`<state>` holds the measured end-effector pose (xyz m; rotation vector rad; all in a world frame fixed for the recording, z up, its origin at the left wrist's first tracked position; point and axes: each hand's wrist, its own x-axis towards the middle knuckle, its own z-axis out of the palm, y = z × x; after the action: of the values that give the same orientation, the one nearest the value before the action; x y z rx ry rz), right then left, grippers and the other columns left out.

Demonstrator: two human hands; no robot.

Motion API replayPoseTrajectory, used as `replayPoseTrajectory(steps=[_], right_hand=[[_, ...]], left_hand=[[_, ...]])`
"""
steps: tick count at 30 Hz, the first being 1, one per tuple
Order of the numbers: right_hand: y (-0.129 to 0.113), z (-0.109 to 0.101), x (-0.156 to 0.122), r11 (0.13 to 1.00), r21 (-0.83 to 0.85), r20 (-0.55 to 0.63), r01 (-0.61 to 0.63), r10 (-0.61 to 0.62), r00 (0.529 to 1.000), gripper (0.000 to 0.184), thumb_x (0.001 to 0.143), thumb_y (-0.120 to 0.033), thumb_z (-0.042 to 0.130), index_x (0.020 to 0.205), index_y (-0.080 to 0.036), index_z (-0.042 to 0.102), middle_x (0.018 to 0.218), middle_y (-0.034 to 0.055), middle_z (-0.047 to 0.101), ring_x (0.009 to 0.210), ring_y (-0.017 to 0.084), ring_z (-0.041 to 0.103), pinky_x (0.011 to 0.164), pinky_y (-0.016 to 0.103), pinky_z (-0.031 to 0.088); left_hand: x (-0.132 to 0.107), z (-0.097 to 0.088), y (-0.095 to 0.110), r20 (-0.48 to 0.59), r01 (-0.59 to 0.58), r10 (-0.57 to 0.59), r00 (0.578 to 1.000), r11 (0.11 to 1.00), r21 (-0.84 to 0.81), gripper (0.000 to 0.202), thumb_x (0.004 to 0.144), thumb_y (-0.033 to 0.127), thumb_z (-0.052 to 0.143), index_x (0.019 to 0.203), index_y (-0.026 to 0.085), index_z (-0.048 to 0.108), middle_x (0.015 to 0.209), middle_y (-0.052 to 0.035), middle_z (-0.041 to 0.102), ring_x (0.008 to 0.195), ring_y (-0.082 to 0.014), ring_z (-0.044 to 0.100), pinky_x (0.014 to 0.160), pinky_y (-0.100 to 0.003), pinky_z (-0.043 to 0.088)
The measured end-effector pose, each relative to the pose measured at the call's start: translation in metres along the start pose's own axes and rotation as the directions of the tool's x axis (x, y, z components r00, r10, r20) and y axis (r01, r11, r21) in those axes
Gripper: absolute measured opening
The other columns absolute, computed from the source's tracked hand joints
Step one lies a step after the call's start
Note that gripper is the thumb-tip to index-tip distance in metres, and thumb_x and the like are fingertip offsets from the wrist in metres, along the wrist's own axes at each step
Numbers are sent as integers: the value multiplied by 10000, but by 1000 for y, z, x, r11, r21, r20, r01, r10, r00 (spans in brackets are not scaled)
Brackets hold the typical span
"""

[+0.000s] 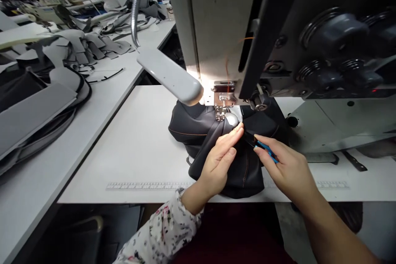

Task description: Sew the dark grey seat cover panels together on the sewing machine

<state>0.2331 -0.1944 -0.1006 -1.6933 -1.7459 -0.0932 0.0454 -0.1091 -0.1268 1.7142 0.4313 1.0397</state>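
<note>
White table (136,144) bore an industrial sewing machine (216,20). Under its presser foot (220,113) lay a dark leather piece (198,128) with orange stitching; the left hand (219,161) pressed against it, fingers together, while the right hand (284,171) pinched blue-handled snips (266,151).

Likely a workshop: sewing machine (216,29), cut panels (89,43)

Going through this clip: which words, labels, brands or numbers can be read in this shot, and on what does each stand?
No text can be read.
Ruler on the table: scale markings, too small and blurred to read.
Sewing machine: no legible brand or label shows.
</note>
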Motion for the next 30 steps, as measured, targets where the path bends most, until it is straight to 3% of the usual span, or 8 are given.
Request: replayPoseTrajectory(steps=[6,11,16,20,22,24,26,30], right_hand=[[1,4,8,998,56,17,6,-7,1000,281,1058,-382,541,1226,-206,682,1142,36,795,946,208,782,783,317,607],[3,2,6,989,128,56,-71,64,996,267,1041,-399,572,1207,-230,694,1102,12,799,920,187,778,800,287,598],[0,13,12,978,185,72,-97,85,994,212,1041,-348,564,1174,-237,686,1099,11,799,939,185,775,815,270,584],[0,22,8,958,254,49,-131,122,991,212,1053,-320,514,1147,-244,688,1074,26,794,938,185,766,810,265,572],[8,23,-5,925,321,42,-203,200,979,234,1041,-356,534,1169,-251,700,1056,35,786,931,187,752,819,275,571],[26,22,-26,850,392,34,-352,369,929,295,1023,-448,562,1199,-254,699,926,28,751,810,176,709,749,282,562],[53,16,-53,748,422,3,-513,564,825,408,1024,-551,513,1238,-240,669,769,6,654,681,164,623,652,280,529],[123,-14,-116,672,251,-139,-697,737,661,527,1039,-619,342,1160,-196,632,736,30,623,648,187,575,586,299,476]], left_hand=[[-1,0,-1,33,-12,11,999,999,31,457,1108,310,422,1560,307,491,1644,-22,452,1537,-249,404,1321,-502,276],[0,0,-1,47,-33,32,998,999,19,466,1109,285,416,1570,334,472,1651,-5,442,1540,-240,395,1306,-476,289],[0,0,-1,80,-70,64,995,994,82,463,1108,300,417,1566,331,477,1639,-17,459,1475,-241,450,1242,-467,361],[3,-4,1,194,-137,112,975,983,123,451,1114,297,409,1556,306,497,1612,-46,489,1448,-234,500,1235,-477,340],[6,-9,0,279,-178,135,951,975,135,410,1111,294,423,1489,278,583,1536,-64,578,1404,-240,560,1257,-499,300],[7,-13,0,346,-224,162,924,964,146,351,1101,279,453,1362,250,686,1387,-64,703,1299,-236,645,1279,-511,265],[8,-14,0,379,-266,191,906,951,156,307,1089,243,476,1249,232,738,1214,-47,786,1147,-210,715,1296,-503,240],[6,-12,-3,363,-316,212,907,914,255,267,1049,166,528,1204,219,739,1010,-9,783,981,-163,711,1301,-460,228]])
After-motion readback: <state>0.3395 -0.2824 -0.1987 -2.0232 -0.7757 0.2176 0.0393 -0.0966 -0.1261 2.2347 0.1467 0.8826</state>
